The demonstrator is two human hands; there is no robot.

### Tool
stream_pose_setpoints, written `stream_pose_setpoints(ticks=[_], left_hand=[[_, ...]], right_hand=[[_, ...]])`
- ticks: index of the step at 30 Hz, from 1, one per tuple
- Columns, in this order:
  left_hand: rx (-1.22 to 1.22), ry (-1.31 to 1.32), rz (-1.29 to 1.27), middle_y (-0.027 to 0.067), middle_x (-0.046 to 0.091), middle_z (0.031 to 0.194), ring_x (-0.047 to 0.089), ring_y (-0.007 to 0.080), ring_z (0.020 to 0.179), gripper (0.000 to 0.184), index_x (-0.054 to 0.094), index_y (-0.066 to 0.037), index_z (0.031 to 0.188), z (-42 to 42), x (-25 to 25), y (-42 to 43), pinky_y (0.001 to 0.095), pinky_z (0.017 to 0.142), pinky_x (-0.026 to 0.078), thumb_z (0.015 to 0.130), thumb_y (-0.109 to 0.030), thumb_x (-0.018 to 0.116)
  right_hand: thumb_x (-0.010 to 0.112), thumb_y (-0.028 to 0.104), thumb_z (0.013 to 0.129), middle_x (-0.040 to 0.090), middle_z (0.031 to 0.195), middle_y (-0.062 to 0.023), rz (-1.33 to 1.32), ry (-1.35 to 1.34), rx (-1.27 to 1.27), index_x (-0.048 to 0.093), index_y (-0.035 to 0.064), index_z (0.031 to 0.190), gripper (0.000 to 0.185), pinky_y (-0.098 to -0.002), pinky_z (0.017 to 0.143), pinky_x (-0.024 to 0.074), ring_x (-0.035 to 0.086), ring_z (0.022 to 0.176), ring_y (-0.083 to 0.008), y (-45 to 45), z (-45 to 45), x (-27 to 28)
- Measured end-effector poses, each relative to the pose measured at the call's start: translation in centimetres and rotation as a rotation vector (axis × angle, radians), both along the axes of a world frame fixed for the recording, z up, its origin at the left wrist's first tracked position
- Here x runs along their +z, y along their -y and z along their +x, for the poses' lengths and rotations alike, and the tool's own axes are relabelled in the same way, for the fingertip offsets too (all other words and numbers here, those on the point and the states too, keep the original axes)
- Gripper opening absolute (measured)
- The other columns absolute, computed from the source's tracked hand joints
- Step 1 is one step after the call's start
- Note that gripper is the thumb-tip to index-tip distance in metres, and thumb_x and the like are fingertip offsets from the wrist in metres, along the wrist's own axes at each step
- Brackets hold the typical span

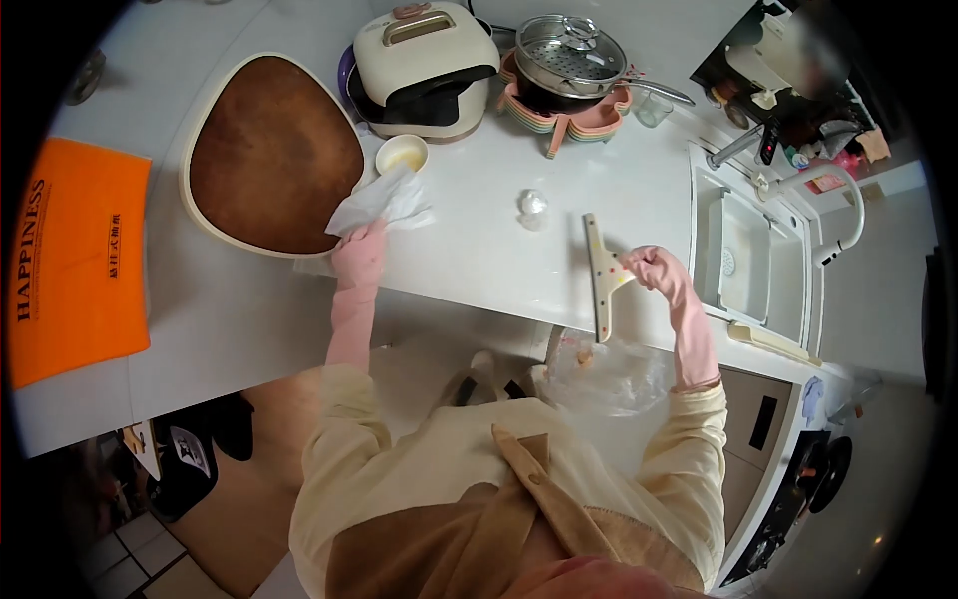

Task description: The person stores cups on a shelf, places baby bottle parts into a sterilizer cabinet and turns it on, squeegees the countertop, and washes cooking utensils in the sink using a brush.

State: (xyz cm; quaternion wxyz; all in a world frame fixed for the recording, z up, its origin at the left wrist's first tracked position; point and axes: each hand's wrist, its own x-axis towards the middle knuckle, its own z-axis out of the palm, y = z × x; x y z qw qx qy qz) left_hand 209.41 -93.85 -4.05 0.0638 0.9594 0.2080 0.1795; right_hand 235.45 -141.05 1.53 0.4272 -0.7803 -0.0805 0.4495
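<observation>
In a pink rubber glove, my left hand [360,251] grips a crumpled white tissue [389,205] at the counter's near edge. The tissue lies just below a small cream bowl [402,154] with something yellowish in it, and overlaps the right edge of a brown rounded-triangle tray [269,150] with a cream rim. My right hand [654,268], gloved the same way, is closed around the handle of a dotted cream squeegee [601,278]. Its long blade points away from me over the white counter. Left of the squeegee sits a small clear crumpled item [532,208] that I cannot identify.
At the back stand a cream appliance [429,60] and a lidded pan [569,60] on stacked pink trays [599,120]. The sink [743,250] and white faucet [848,220] are to the right. An orange bag [80,260] lies left; a plastic-lined bin [604,374] stands below the counter.
</observation>
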Motion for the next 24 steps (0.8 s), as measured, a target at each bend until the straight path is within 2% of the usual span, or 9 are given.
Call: stream_pose_setpoints(ticks=[2,4,6,8,11,14,18,22,24], left_hand=[[0.074,-0.069,0.025,0.0016,0.067,0.098,0.063,0.024,0.094,0.026,0.063,-0.025,0.115,-0.6,-0.9,-0.6,0.039,0.078,0.051,0.091,-0.027,0.053],[0.19,-0.098,-0.047,0.0028,0.067,0.099,0.063,0.0249,0.093,0.026,0.063,-0.024,0.116,-0.5,-1.3,-0.6,0.04,0.076,0.051,0.092,-0.028,0.053],[0.197,0.129,-0.127,0.0043,0.067,0.099,0.063,0.0266,0.092,0.026,0.064,-0.022,0.115,-0.5,-1.9,-0.6,0.0398,0.075,0.052,0.09,-0.025,0.055],[0.216,0.32,-0.2,0.0059,0.067,0.099,0.064,0.0281,0.091,0.027,0.065,-0.02,0.114,-1.2,-2.2,-0.7,0.0392,0.075,0.052,0.088,-0.021,0.057],[0.227,0.511,-0.285,0.0086,0.067,0.1,0.064,0.0294,0.09,0.028,0.069,-0.016,0.111,-1.0,-1.6,-1.8,0.0365,0.077,0.052,0.084,-0.014,0.061],[0.14,0.514,-0.309,0.0079,0.067,0.1,0.064,0.0291,0.089,0.028,0.068,-0.017,0.111,-1.3,-0.4,-2.2,0.0369,0.076,0.052,0.084,-0.014,0.061],[0.128,0.458,-0.253,0.0055,0.067,0.099,0.064,0.028,0.087,0.03,0.068,-0.019,0.11,-1.7,-0.4,-2.6,0.0369,0.075,0.052,0.081,-0.013,0.064],[0.025,0.393,-0.062,0.0014,0.066,0.096,0.064,0.0242,0.084,0.027,0.067,-0.018,0.106,-2.1,-1.0,-2.1,0.0359,0.073,0.051,0.08,-0.012,0.065],[-0.052,0.322,0.091,-0.0021,0.065,0.093,0.063,0.0206,0.081,0.024,0.067,-0.017,0.103,-2.3,-1.3,-1.5,0.0347,0.073,0.051,0.08,-0.012,0.064]], right_hand=[[0.064,0.032,0.089,0.062,0.072,-0.0001,-0.077,0.179,0.175,0.07,0.0012,0.094,0.031,-0.0279,0.064,0.0454,0.054,0.067,-0.0105,-5.0,-2.9,3.1],[0.066,0.034,0.088,0.067,0.082,-0.0041,0.152,0.231,0.112,0.07,0.0021,0.094,0.033,-0.0253,0.073,0.0465,0.058,0.078,-0.0113,-10.6,-5.5,2.2],[0.064,0.034,0.09,0.068,0.091,-0.0074,0.159,0.2,0.118,0.07,0.0009,0.096,0.034,-0.025,0.079,0.046,0.059,0.087,-0.0123,-16.8,-7.9,1.6],[0.062,0.036,0.091,0.07,0.092,-0.0077,0.381,0.064,0.016,0.07,0.0016,0.099,0.036,-0.0264,0.08,0.0469,0.062,0.091,-0.0125,-22.2,-9.9,-2.3],[0.061,0.034,0.09,0.072,0.095,-0.0077,0.411,0.118,0.304,0.071,0.0061,0.098,0.031,-0.0294,0.082,0.0483,0.065,0.092,-0.0161,-26.9,-10.0,-6.0],[0.064,0.033,0.087,0.072,0.097,-0.006,0.183,0.526,0.803,0.072,0.0121,0.093,0.023,-0.0318,0.081,0.0493,0.066,0.089,-0.0224,-30.1,-9.7,-2.4],[0.066,0.04,0.083,0.071,0.099,-0.0056,0.089,0.581,0.984,0.073,0.0195,0.099,0.028,-0.0336,0.082,0.0495,0.065,0.091,-0.028,-33.5,-10.1,-2.6],[0.066,0.043,0.083,0.071,0.093,-0.0072,0.156,0.528,0.921,0.073,0.0146,0.098,0.033,-0.0363,0.076,0.0497,0.066,0.084,-0.0262,-30.2,-6.3,-4.3],[0.066,0.043,0.084,0.071,0.093,-0.0076,0.103,0.524,0.727,0.073,0.0129,0.094,0.032,-0.0356,0.075,0.0507,0.067,0.081,-0.02,-25.4,-4.0,-4.5]])
